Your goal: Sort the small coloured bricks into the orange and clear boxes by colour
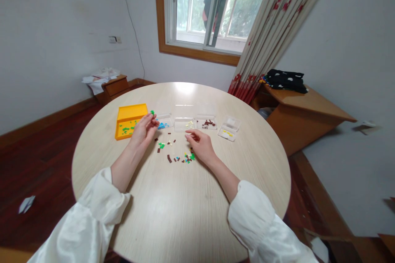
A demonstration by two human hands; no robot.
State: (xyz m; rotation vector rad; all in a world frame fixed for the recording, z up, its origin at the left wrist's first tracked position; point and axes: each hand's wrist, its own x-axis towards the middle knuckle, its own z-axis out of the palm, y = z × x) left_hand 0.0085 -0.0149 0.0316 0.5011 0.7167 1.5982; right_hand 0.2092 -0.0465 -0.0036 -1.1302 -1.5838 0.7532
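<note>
My left hand (144,130) is raised beside the yellow box, its thumb and fingers pinching a small green toy brick (152,112). Across from it, my right hand (201,144) hovers just in front of the clear boxes with its fingers curled together; whatever it may hold is too small to make out. Below the right hand sits a cluster of green, brown, blue and yellow bricks (188,158). Loose brown bricks (169,158) and a green piece (161,145) lie between the hands.
An open yellow box (116,131) holds green bricks. Behind the hands, clear boxes contain blue bricks (163,125), cream bricks (189,124), brown bricks (208,123) and yellow bricks (227,133). All rest on a round wooden table (182,213). A wooden cabinet (296,115) stands at the right.
</note>
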